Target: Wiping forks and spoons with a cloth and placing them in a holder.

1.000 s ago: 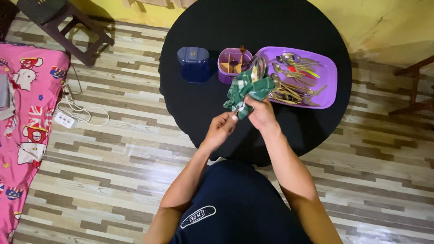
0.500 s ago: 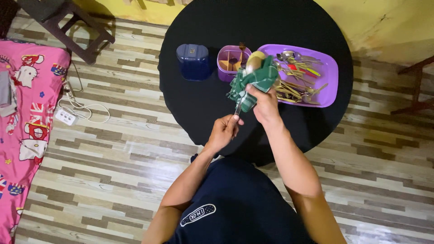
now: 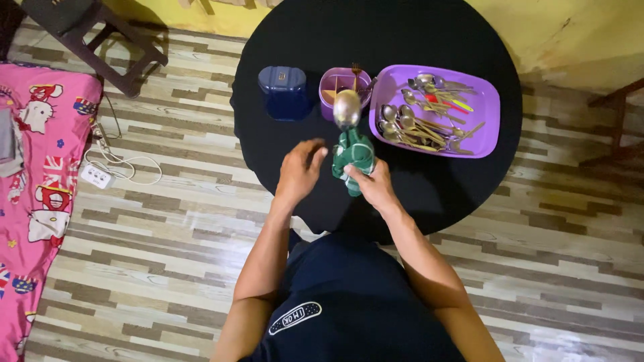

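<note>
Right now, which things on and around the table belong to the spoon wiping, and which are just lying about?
In use: right hand, green cloth, large spoon, left hand, purple tray of cutlery, purple divided holder.

Lying about: blue lidded box, power strip, pink mattress, stool.

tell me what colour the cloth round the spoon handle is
Green with white checks; the cloth shows in the head view.

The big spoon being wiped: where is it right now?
In the head view, the big spoon stands bowl-up from the green cloth in the right hand, before the purple caddy.
</note>
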